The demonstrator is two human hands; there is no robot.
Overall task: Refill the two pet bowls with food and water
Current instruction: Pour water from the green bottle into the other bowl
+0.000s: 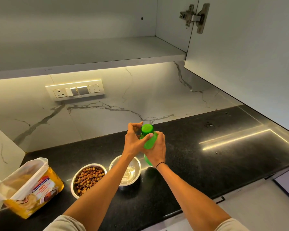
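A bright green plastic bottle [149,140] stands upright above the black speckled stone counter [198,160], just to the right of and behind the two bowls, held by both hands. The right hand [156,150] is wrapped around the bottle's body, fingers closed on it, with a thin black band around the wrist. The left hand [133,139] is at the bottle's top: its thumb lies across the neck just under the green screw cap [147,128], and its fingers curl around the far side of the cap, so it grips the cap.

Near the middle of the counter sit two round steel bowls, touching or almost touching. The left steel bowl [88,179] is full of brown dry kibble. The right steel bowl [127,171] holds clear water; the left forearm crosses over its near-left rim.

Further left, near the counter's front edge, a yellow pet-food bag [35,192] lies tilted with its white mouth open toward the left.

On the white, grey-veined marble backsplash [107,100] at the far side, a white switch and socket panel [75,90] is lit from above. Over it is an open wall cabinet with a bare grey shelf [90,49]; its door [249,55] hangs open at the right on a metal hinge [194,17].
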